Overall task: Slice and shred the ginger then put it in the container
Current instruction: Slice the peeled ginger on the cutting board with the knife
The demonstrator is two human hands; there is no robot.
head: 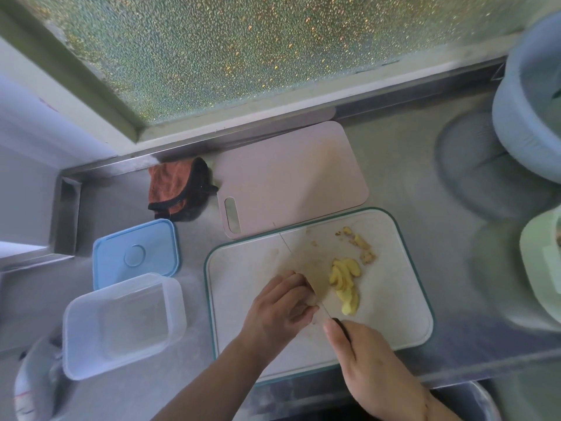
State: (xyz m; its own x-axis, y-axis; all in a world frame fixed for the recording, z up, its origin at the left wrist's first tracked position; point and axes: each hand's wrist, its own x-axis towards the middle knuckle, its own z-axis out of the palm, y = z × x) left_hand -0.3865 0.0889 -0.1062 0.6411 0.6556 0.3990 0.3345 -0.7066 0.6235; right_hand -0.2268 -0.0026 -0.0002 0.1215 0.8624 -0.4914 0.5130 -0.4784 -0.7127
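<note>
On the green-rimmed white cutting board (394, 314) lies a row of yellow ginger slices (344, 284), with ginger peel scraps (361, 243) beyond them. My right hand (364, 366) grips the dark handle of a knife (303, 262) whose wide blade stands on the board left of the slices. My left hand (279, 311) has its fingers curled against the blade's left side; whatever it holds under them is hidden. An empty clear plastic container (121, 323) sits left of the board.
The blue lid (135, 253) lies behind the container. A pink cutting board (291, 174) and an orange cloth (177, 189) sit further back. A blue bowl (528, 113) and a green bowl (543, 268) stand at the right. The steel counter edge runs below the board.
</note>
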